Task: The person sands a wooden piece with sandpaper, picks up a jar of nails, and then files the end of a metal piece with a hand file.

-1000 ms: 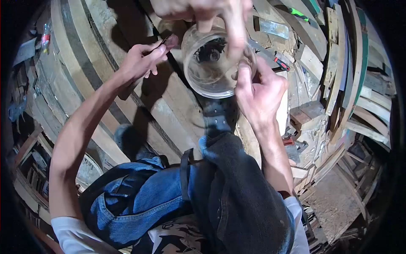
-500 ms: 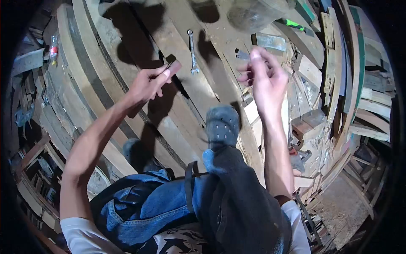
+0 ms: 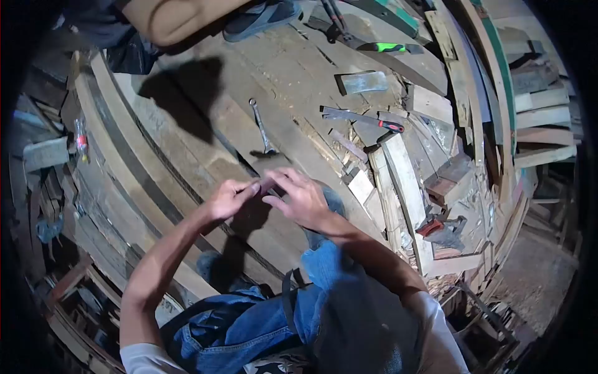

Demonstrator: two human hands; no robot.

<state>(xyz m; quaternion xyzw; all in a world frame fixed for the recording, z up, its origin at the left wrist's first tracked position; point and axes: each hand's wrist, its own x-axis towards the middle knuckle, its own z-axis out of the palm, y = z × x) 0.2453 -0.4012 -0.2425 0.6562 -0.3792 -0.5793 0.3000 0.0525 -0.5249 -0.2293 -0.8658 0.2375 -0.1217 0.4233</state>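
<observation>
My left hand (image 3: 229, 201) is closed on a small brownish wooden piece (image 3: 266, 185), pinching its left end between thumb and fingers. My right hand (image 3: 302, 198) meets it from the other side, with fingers over the piece and the thumb below; much of the piece is hidden. Just beyond my hands, a combination wrench (image 3: 259, 124) lies on the planks (image 3: 205, 146). Further right rests a flat-bladed tool with a red and black handle (image 3: 391, 126), its blade pointing left. A metal block-like piece (image 3: 363, 82) lies above it.
Several wood offcuts (image 3: 405, 187) crowd the right side, with a red and grey tool (image 3: 441, 230) among them. A green-handled tool (image 3: 390, 47) lies at the upper right. Another person's shoe (image 3: 261, 20) shows at the top. A small bottle with a red label (image 3: 81, 142) is at the left.
My right hand has moved left and down onto the wooden piece in my left hand. The flat-bladed tool now lies on the wood at the right. The view has shifted.
</observation>
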